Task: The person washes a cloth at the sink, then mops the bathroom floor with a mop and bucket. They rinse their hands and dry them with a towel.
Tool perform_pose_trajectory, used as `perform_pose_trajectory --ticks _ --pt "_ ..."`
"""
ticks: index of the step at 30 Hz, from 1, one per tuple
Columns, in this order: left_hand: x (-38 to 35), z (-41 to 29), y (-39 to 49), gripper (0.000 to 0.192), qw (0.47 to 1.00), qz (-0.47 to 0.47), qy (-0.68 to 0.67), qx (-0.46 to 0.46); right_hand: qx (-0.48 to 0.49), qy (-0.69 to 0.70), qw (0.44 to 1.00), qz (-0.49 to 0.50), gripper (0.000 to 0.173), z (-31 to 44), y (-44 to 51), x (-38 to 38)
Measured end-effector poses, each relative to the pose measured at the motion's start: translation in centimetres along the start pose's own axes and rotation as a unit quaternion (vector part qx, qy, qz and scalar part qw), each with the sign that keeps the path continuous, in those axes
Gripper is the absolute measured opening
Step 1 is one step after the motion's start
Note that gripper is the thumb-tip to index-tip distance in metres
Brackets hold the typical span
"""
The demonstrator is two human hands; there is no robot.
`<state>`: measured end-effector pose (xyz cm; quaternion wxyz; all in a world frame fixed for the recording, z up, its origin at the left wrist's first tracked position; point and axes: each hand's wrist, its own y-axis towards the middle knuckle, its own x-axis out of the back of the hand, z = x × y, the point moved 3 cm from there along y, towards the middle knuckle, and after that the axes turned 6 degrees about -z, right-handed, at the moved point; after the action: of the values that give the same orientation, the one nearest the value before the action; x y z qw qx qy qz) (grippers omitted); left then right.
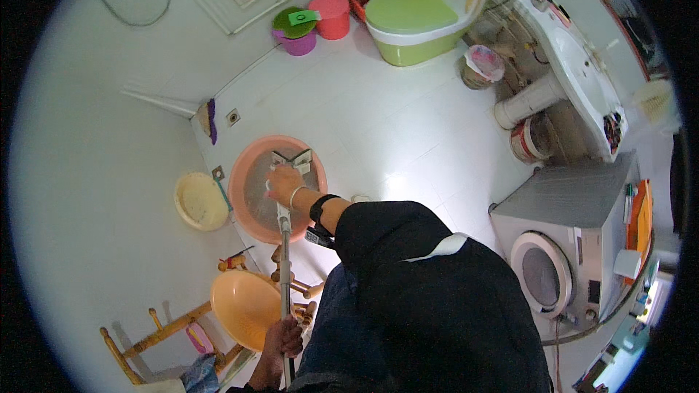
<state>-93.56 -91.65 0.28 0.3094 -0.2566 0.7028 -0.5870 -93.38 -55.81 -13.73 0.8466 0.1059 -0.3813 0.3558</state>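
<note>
A mop with a long metal pole (285,278) slants from the bottom of the view into a pink plastic basin (238,174) of cloudy water on the floor. My right hand (285,184), with a bracelet and a dark watch at the wrist, is closed around the mop just below its head. The two-winged mop head (301,159) lies over the water, its wings spread in a V. Lower down, my left hand (282,338) grips the pole beside an orange plastic basin (243,305). My right fingers partly hide the mop's lower fittings.
A cream basin (201,202) leans at the left wall. Wooden rack parts (166,330) stand lower left. Ahead are a purple bucket (297,43), a pink bucket (334,19) and a green-lidded toilet (412,11). A washbasin (579,60), waste bin (480,68) and washing machine (557,262) stand right.
</note>
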Motion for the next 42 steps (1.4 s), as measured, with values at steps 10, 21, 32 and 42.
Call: perform_pose_trajectory --ticks 10,21,32,42 --pt "-9.1 -5.9 -0.6 0.026 0.931 0.053 0.358 -0.052 -0.342 0.026 0.932 -0.114 0.087 -17.0 -5.0 3.3" --pt "-34.0 -12.5 11.4 0.016 0.765 0.217 0.603 0.064 -0.503 0.743 0.314 -0.310 0.018 -34.8 -14.7 1.1" --pt "-56.8 -25.0 3.8 0.037 0.288 0.156 0.943 -0.059 -0.509 0.063 0.848 -0.134 0.033 -66.1 -25.3 8.2" --pt "-76.3 -20.8 11.4 0.025 0.237 0.169 0.905 -0.311 -0.362 0.697 -0.050 -0.618 0.015 -71.4 -29.1 19.3"
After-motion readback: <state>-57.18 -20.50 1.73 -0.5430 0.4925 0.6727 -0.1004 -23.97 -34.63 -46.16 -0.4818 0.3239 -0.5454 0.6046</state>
